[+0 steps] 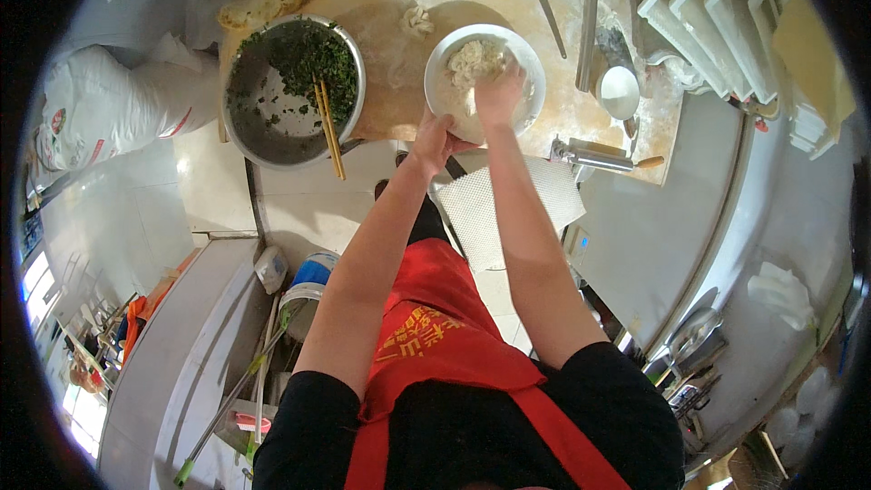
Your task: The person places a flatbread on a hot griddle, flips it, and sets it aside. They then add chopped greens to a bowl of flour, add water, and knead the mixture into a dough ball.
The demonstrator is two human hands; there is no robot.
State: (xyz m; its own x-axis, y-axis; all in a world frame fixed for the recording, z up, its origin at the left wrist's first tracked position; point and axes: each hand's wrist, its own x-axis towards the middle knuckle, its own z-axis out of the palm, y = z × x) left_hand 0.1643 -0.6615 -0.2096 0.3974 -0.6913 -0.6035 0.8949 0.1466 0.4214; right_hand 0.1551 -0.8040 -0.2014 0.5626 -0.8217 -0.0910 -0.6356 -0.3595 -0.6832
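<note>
A white bowl holding pale, lumpy dough and loose flour sits at the near edge of a floured wooden board. My left hand grips the bowl's near side. Inside the bowl, my right hand reaches into the flour beside the dough; its fingers are blurred and partly hidden. Behind the bowl lies a small twisted scrap of dough. To the left stands a large steel basin with chopped greens, and wooden chopsticks lean over its near rim.
Right of the bowl lie a thin blade, a metal bar, a white round vessel and a metal roller tool with a wooden handle. A yellowish slab lies behind the basin. White trays stand far right, a white sack left.
</note>
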